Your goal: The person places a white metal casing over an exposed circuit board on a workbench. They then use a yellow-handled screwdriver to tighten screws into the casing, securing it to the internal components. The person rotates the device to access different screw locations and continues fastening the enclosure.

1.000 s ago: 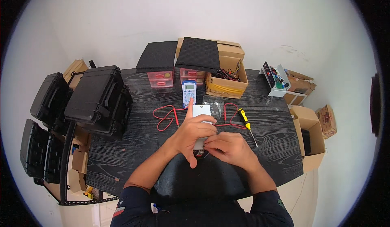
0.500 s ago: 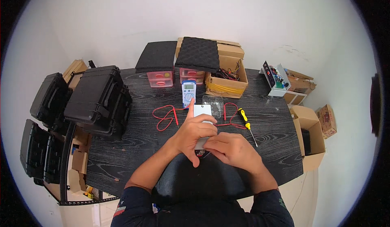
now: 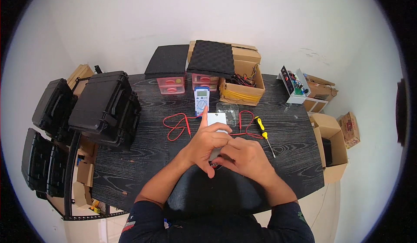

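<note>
Both grasping one small white rectangular plate [image 3: 216,119], just in front of the blue handheld multimeter [image 3: 201,99]: left hand [image 3: 207,144] forefinger raised, right hand [image 3: 243,157] pinching underneath, yellow-handled screwdriver [image 3: 262,132] beside.

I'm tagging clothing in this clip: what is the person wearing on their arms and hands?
Dark navy sleeves pushed up near the elbows, forearms bare. The left sleeve has a small red and white mark, the right sleeve a small greenish one. Left hand and right hand are bare: no gloves visible.
</note>
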The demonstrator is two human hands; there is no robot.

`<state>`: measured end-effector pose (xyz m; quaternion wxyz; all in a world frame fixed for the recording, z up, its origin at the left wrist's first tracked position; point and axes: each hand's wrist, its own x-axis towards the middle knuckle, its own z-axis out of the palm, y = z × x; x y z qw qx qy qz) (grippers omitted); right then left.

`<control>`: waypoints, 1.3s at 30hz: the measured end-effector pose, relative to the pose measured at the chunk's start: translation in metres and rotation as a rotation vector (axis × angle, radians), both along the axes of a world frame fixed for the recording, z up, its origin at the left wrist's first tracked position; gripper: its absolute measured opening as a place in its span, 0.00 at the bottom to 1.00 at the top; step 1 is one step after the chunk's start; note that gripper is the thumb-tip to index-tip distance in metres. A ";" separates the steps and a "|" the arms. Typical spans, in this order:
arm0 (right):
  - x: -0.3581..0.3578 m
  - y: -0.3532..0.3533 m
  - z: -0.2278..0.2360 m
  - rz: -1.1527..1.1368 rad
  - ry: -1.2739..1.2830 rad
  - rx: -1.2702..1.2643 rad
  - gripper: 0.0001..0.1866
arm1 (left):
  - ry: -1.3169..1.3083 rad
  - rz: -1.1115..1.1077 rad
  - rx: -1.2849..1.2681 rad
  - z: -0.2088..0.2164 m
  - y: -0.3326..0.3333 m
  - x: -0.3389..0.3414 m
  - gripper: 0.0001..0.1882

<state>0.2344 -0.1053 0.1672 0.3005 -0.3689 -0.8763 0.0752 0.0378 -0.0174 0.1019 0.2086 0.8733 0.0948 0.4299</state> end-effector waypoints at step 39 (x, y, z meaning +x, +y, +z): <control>0.008 0.005 0.006 0.076 -0.033 -0.078 0.09 | -0.026 0.026 -0.018 -0.006 0.000 0.003 0.64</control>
